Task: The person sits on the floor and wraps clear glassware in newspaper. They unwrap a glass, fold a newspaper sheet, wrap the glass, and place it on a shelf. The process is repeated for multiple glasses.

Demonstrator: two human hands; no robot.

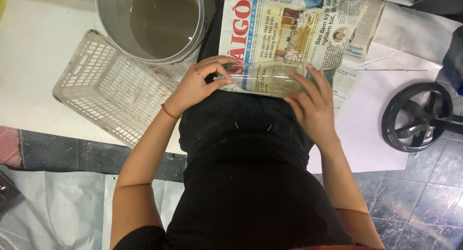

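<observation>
Clear glass bottle (264,78) lies on its side across the person's lap, at the near edge of a spread newspaper sheet (289,26). Left hand (197,83) pinches the neck end, fingers curled round it; right hand (311,103) lies open along the base end, steadying it, apparently against rolling. Grey plastic bucket (152,23) of murky water stands far left, touching a white slotted plastic basket (108,86). Black wheel-shaped plastic part (417,115) right. Floor: dark tiles, white sheeting (38,52) under everything.
</observation>
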